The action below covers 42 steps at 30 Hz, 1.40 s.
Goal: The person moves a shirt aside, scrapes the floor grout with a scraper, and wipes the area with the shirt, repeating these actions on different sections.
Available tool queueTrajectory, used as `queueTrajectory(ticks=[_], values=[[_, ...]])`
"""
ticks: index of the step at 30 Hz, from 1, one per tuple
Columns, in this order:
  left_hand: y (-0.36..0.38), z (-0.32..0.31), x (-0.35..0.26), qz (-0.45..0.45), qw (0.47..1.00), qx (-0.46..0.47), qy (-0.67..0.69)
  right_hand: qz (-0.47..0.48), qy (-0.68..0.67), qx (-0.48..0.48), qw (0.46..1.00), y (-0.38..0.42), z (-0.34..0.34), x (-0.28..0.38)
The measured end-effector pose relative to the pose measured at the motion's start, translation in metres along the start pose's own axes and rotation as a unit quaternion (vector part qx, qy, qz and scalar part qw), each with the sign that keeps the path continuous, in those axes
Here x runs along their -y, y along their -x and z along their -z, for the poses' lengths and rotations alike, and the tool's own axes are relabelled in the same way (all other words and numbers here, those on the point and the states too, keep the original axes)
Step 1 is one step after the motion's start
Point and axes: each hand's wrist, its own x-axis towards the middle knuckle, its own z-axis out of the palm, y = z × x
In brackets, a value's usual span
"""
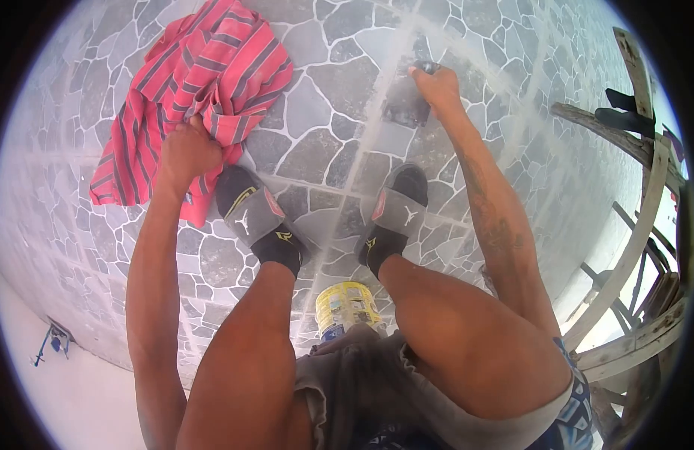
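A red cloth with dark stripes (pixel 212 67) lies bunched on the stone-patterned tile floor (pixel 317 90). My left hand (pixel 189 154) is closed on a fold at its lower middle. On the right, my right hand (pixel 438 86) is closed around the black upper part of a dark, flat, squarish thing (pixel 408 109), held low against the tiles; I cannot tell what kind of thing it is. My two feet, in dark socks and grey slides (pixel 398 214), stand between the hands, the left one right beside the cloth.
A yellow bucket (pixel 345 304) stands behind my feet, between my legs. Weathered wooden poles (pixel 624 135) form a frame along the right side, with dark footwear (pixel 624 118) on it. A small blue item (pixel 56 343) shows at the lower left by the pale wall.
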Motion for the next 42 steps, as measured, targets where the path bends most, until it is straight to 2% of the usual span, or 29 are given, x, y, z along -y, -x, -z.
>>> queueTrajectory(ticks=[2,5,7,9,12,14,17,21,24,28,29,32,34,36,39,42], values=[[0.007,0.001,-0.002,-0.004,1.0,-0.011,-0.009,0.047,0.101,0.008,0.994,0.021,0.025,0.026],[0.014,0.003,-0.003,-0.015,1.0,-0.025,-0.007,0.292,0.265,-0.04,0.918,0.072,0.022,0.003],[0.014,-0.001,-0.003,-0.005,1.0,-0.025,-0.006,0.353,0.371,0.063,0.857,0.117,0.007,-0.007],[0.012,-0.001,-0.002,-0.002,0.999,-0.039,-0.005,0.352,0.36,0.1,0.858,0.145,-0.013,-0.019],[0.015,-0.001,-0.002,-0.013,0.998,-0.057,-0.006,0.442,0.364,0.006,0.82,0.138,-0.023,-0.026],[0.016,0.0,-0.005,-0.011,0.998,-0.057,-0.011,0.376,0.413,0.028,0.829,0.093,-0.023,-0.014],[0.011,-0.003,0.001,-0.019,0.999,-0.039,0.0,0.381,0.411,-0.003,0.828,0.053,-0.013,-0.001],[0.011,0.003,-0.002,-0.002,0.999,-0.034,-0.011,0.412,0.429,0.026,0.804,0.126,-0.011,-0.019],[0.017,-0.002,-0.005,-0.013,1.0,-0.023,-0.005,0.342,0.463,0.066,0.815,0.095,-0.009,-0.012],[0.015,0.001,-0.003,-0.002,1.0,-0.009,-0.007,0.32,0.436,0.04,0.84,0.052,-0.007,0.01],[0.014,0.002,-0.002,0.003,1.0,-0.009,-0.012,0.348,0.438,0.045,0.828,0.068,-0.008,0.002],[0.013,0.001,-0.004,0.013,1.0,-0.005,-0.024,0.364,0.397,0.05,0.841,0.118,-0.019,-0.022],[0.015,0.004,-0.006,0.016,1.0,-0.005,-0.009,0.375,0.375,0.022,0.847,0.102,-0.018,-0.02],[0.013,0.006,-0.01,0.012,1.0,0.002,0.0,0.378,0.373,-0.016,0.847,0.049,-0.013,-0.01],[0.013,0.006,-0.006,0.014,1.0,0.012,0.0,0.367,0.366,0.004,0.855,0.013,-0.009,-0.001],[0.011,0.01,-0.008,0.024,1.0,0.003,-0.005,0.412,0.36,0.009,0.837,0.062,-0.011,-0.014]])
